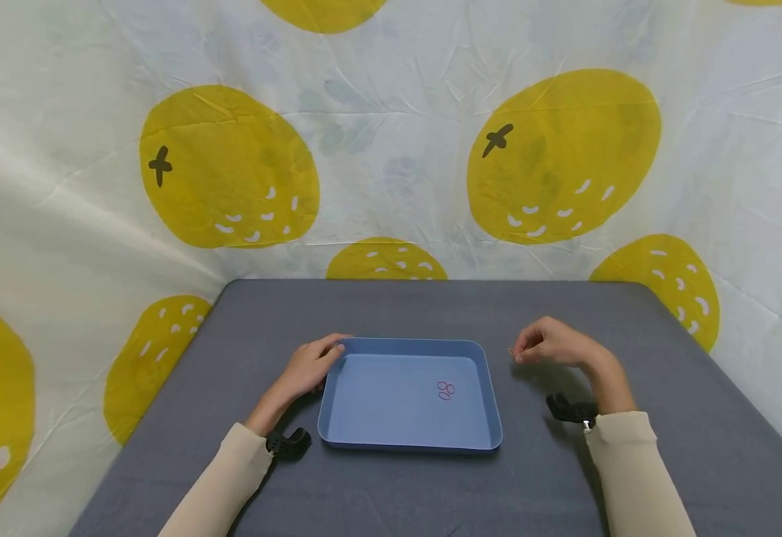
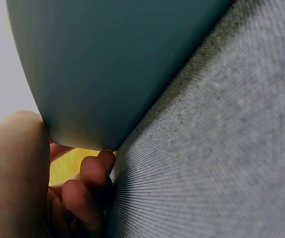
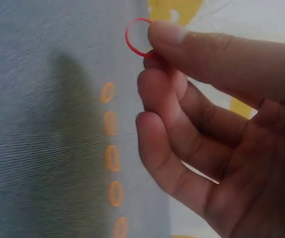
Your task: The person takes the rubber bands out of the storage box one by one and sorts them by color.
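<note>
On the grey cloth lies a shallow blue tray (image 1: 397, 440), with three thin red rings (image 1: 444, 390) together right of its middle. My left hand (image 1: 311, 365) grips the tray's far left corner, its thumb at the rim. In the left wrist view, the curled fingers (image 2: 85, 191) sit low against the tray's outer wall (image 2: 112, 64). Raised right of the tray, my right hand (image 1: 555, 344) pinches a thin red ring (image 3: 128, 40), like a small elastic band, between thumb and index fingertip. Its other fingers (image 3: 155, 131) are loosely bent.
In the right wrist view, several orange ring shapes (image 3: 112, 158) line up on the cloth beside the hand; the head view does not show them clearly. A white curtain with yellow fruit prints (image 1: 391, 186) hangs behind the table (image 1: 397, 309). Each wrist wears a black strap (image 1: 572, 409).
</note>
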Available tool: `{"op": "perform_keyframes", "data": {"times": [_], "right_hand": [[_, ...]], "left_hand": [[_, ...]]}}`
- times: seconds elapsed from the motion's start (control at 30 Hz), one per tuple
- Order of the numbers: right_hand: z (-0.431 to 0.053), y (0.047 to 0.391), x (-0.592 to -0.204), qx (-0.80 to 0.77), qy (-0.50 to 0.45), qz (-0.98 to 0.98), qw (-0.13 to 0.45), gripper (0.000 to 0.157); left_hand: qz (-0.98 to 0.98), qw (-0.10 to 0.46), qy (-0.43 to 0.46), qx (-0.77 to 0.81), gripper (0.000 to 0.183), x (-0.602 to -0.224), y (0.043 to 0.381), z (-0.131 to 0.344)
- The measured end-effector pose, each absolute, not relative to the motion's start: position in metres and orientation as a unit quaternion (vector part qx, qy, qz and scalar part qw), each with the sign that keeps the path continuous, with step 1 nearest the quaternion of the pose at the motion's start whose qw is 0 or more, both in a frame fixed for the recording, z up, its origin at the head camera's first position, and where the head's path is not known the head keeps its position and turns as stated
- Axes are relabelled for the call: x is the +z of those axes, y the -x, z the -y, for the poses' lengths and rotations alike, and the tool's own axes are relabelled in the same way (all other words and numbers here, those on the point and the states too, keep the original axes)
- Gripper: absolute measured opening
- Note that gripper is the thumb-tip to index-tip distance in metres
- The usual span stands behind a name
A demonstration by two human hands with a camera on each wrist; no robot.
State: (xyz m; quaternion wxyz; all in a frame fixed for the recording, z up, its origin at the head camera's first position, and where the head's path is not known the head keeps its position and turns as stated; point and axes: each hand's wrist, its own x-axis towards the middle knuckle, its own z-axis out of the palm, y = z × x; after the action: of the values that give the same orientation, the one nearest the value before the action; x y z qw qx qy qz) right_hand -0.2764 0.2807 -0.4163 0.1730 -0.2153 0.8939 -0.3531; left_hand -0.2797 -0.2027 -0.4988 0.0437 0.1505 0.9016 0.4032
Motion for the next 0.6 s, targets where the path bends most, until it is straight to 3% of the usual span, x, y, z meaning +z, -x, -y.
{"op": "perform_keyframes", "data": {"times": [0.27,0.6], "right_hand": [[-0.277,0.28,-0.431,-0.348,0.192,-0.894,0.208,0.005],[-0.274,0.281,-0.437,-0.332,0.186,-0.903,0.201,0.004]], "left_hand": [[-0.902,0.047,-0.147,0.403,0.033,-0.498,0.278,0.204],[-0.905,0.043,-0.148,0.397,0.034,-0.498,0.277,0.204]]}}
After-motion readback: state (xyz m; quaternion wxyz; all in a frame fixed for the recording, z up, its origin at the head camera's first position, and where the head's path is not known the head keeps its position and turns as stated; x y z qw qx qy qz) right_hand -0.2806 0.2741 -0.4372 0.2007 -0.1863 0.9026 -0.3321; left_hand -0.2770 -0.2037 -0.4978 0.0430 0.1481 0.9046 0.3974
